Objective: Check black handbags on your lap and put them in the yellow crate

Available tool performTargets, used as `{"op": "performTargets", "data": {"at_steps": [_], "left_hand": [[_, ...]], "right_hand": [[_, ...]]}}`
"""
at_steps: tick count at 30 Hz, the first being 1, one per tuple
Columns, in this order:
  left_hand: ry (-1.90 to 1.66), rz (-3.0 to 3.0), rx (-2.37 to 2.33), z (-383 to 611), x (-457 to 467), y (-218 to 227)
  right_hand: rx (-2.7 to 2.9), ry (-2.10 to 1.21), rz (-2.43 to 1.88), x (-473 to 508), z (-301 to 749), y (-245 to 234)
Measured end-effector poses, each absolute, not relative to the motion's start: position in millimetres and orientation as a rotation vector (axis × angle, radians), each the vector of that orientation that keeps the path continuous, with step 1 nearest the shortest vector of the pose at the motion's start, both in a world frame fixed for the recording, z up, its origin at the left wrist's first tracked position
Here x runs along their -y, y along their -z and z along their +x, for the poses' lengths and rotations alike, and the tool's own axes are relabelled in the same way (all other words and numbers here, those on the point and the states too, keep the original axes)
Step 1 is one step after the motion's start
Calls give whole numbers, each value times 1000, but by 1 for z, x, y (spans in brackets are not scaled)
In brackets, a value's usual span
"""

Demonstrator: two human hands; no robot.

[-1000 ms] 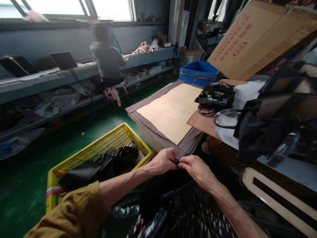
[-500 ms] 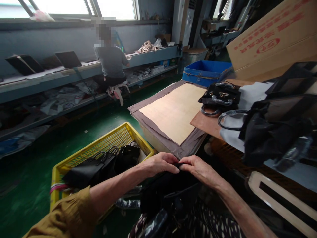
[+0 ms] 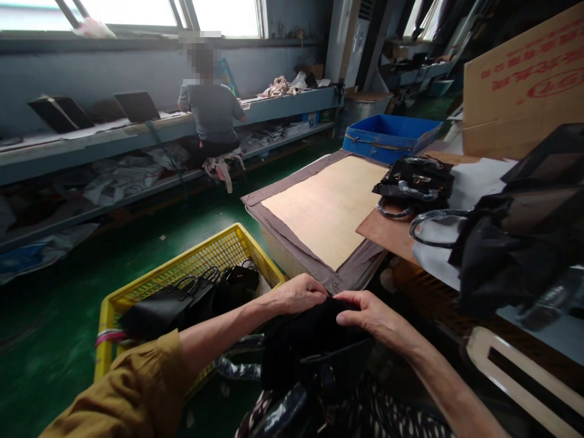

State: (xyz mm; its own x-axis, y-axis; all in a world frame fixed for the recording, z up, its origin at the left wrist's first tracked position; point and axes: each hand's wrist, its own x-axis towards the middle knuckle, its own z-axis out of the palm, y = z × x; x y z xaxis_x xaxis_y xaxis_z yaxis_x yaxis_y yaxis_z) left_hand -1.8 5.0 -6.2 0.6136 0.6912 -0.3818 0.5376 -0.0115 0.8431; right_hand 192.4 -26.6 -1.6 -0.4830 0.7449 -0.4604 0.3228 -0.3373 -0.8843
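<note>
A black handbag (image 3: 314,350) rests on my lap over patterned clothing, with its mouth facing up. Its handles are wrapped in clear plastic; one sticks out to the left and another lies toward me. My left hand (image 3: 303,295) is closed on the far rim of the bag, fingers curled in a pinch. Just right of it, my right hand (image 3: 367,311) holds the same rim, the forefinger along the top and the thumb on the inner side. The dark inside of the bag is hard to make out.
A yellow basket (image 3: 107,310) with black handbags stands on the left. Ahead is a cloth-covered bin with a beige board (image 3: 323,204); a blue bin (image 3: 365,146) stands beyond. More handbags (image 3: 413,182) crowd the right table (image 3: 387,230). A seated person (image 3: 212,112) works at the far bench.
My left fingers have curled tighter at the rim. The right thumb has come down inside the bag, away from the left hand. The view has shifted slightly left.
</note>
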Motion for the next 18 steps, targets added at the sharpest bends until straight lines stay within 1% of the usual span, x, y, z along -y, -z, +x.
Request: {"op": "performTargets", "data": {"at_steps": [3,9,14,18], "left_hand": [[-177,1719,-1003,1,-11,12],[-124,1767,-952,4,-13,10],[-193,2155,-1198,2,14,-13],[24,2449,-1390,2,37,-21]], "right_hand": [[1559,-1890,-1409,25,193,2],[1601,-1734,-1453,23,195,5],[1727,-1569,-1560,23,194,7],[1762,-1394,-1654,23,189,14]]}}
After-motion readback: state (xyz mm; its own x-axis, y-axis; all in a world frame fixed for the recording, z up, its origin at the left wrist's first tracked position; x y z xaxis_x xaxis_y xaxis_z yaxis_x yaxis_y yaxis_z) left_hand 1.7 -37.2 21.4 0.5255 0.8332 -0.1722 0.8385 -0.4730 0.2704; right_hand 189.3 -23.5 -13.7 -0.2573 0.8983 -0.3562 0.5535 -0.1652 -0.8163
